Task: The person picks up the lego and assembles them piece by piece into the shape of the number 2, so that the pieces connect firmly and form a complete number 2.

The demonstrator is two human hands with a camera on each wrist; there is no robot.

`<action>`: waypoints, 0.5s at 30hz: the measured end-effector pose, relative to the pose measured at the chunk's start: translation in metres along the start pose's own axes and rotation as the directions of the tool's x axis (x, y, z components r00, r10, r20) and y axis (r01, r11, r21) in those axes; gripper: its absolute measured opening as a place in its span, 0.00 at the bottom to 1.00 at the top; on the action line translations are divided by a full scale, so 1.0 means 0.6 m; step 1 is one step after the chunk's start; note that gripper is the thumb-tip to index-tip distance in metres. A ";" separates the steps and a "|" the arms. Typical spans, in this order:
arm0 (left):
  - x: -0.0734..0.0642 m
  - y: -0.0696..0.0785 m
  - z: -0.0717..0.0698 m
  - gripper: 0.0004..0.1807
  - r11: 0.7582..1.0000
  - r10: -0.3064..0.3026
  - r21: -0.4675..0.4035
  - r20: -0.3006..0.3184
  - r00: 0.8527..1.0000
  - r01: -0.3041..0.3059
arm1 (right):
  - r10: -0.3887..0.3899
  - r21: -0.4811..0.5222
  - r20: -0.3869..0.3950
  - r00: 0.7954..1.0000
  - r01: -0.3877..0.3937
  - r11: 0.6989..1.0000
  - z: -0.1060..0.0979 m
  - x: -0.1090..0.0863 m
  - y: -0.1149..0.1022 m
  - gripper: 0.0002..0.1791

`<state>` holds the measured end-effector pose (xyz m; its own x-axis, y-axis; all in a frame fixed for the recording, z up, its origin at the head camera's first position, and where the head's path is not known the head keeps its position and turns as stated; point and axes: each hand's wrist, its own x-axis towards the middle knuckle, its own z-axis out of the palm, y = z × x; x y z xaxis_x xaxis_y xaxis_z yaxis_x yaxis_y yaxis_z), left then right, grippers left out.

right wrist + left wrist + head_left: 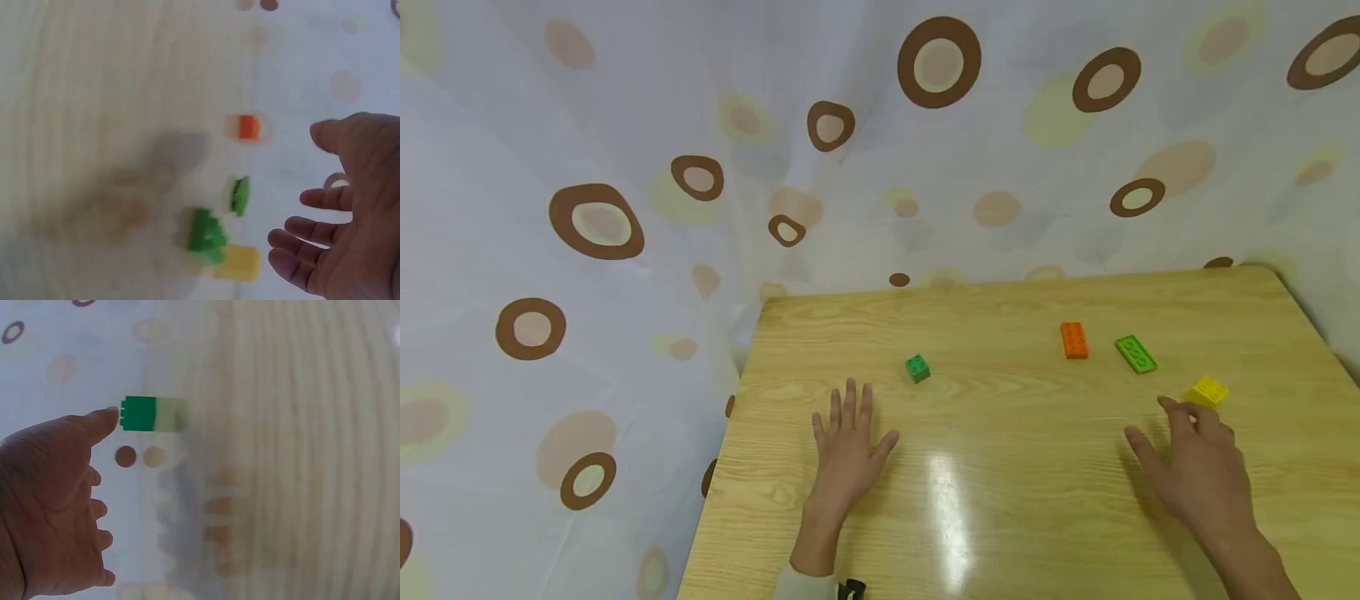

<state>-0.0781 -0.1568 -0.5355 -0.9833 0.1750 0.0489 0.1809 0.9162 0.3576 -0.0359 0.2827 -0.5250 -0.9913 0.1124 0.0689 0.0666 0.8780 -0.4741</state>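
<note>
My left hand (847, 458) is spread with straight fingers over the left part of the table, holding nothing. Just beyond its fingertips lies a small green building brick (917, 368), which the left wrist view shows as a green block (139, 414) near the thumb. My right hand (1206, 475) hovers at the right, thumb apart and fingers slightly bent, with nothing in its grasp. Nearest to it is a yellow brick (1208, 391), partly covered by the fingers in the head view. In the right wrist view a blurred dark green piece (205, 234) shows beside the yellow brick (239, 262).
Farther back on the wooden table (1000, 417) lie an orange brick (1074, 341) and a flat light green plate piece (1136, 354), its hollow underside up. A white sheet (865, 183) with brown rings hangs behind and to the left of the table.
</note>
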 end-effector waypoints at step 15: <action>-0.014 -0.054 0.068 0.44 0.995 -0.072 -0.068 0.083 0.994 0.078 | 0.111 0.068 -0.075 0.991 -0.106 0.992 0.058 0.003 0.089 0.25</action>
<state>-0.0750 -0.1729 -0.5857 -0.9890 0.1376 -0.0548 0.1019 0.9006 0.4226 -0.0382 0.3134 -0.5808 -0.9664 0.2439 0.0811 0.1636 0.8271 -0.5377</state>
